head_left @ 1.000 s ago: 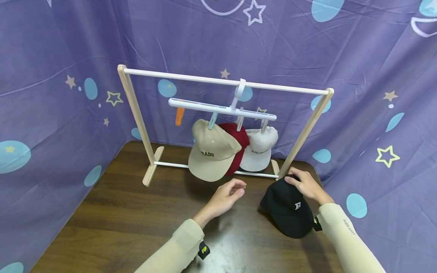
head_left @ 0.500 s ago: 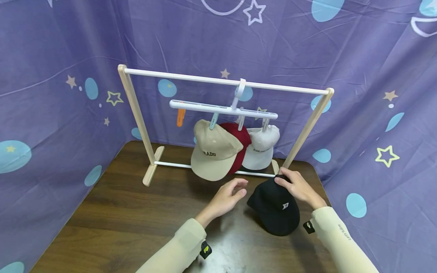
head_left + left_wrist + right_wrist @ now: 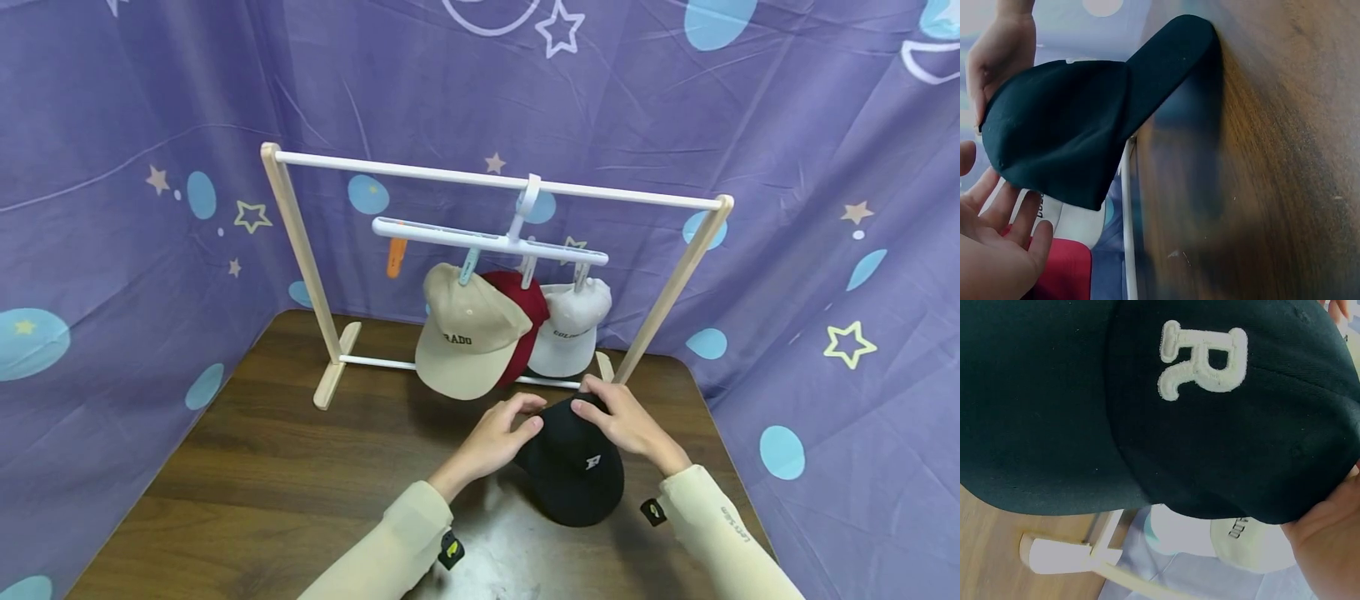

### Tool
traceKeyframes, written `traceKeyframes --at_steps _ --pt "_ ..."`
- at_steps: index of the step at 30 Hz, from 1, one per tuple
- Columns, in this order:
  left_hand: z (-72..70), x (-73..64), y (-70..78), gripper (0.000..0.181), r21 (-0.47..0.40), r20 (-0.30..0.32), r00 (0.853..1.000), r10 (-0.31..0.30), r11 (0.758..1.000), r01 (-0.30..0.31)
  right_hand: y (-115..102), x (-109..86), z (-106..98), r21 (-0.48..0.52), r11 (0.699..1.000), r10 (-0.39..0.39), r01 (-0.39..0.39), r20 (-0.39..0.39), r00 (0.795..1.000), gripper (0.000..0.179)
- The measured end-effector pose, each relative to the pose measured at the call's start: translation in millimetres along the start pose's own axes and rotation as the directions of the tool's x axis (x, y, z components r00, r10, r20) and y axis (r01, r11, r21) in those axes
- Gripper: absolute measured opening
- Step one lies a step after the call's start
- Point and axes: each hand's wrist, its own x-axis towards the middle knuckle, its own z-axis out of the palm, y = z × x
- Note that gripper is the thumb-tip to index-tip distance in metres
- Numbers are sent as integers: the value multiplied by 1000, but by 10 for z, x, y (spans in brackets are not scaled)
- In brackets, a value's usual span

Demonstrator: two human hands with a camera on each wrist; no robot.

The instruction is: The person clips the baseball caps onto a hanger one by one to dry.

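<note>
A black baseball cap [image 3: 573, 467] with a white letter R hangs by its crown from my right hand [image 3: 633, 427], brim down and just above or touching the table. The thumb and fingers pinch the top of the crown. My left hand [image 3: 491, 437] is at the cap's left side, fingers relaxed and thumb apart. In the left wrist view its fingertips [image 3: 1030, 199] reach the cap's edge; whether they touch it, I cannot tell. Behind, a beige cap [image 3: 468, 333], a dark red cap [image 3: 520, 365] and a white cap [image 3: 570, 317] hang from a white clip hanger [image 3: 442, 236].
An orange clip [image 3: 395, 258] at the hanger's left end holds nothing. A pale blue clip [image 3: 468, 267] holds the beige cap. The hanger hooks on the white rail [image 3: 405, 171] of a wooden rack standing on the brown table [image 3: 247, 467]. Purple curtain [image 3: 135, 275] surrounds the back and sides.
My right hand has carried the black cap leftward, to beside my left hand. The left hand has barely moved. The hanging caps have swayed slightly.
</note>
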Motion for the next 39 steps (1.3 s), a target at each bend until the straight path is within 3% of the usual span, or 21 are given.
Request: traceKeyframes --at_steps 6,18,30,39 --pt "-25 -7 -15 27 9 -22 1000 7 1000 -7 -83 32 93 -13 1000 11 -12 -22 1000 17" --pt "-78 -75 4 27 50 -31 999 38 998 -36 -306 61 191 -82 996 26 -32 -75 997 14" --pt "-323 -161 90 20 40 -33 996 82 996 -80 -463 83 217 -6 1000 -1 1 35 999 14" --pt "-575 -219 146 22 -3 53 994 97 995 -97 -571 95 234 88 994 -69 61 91 993 9"
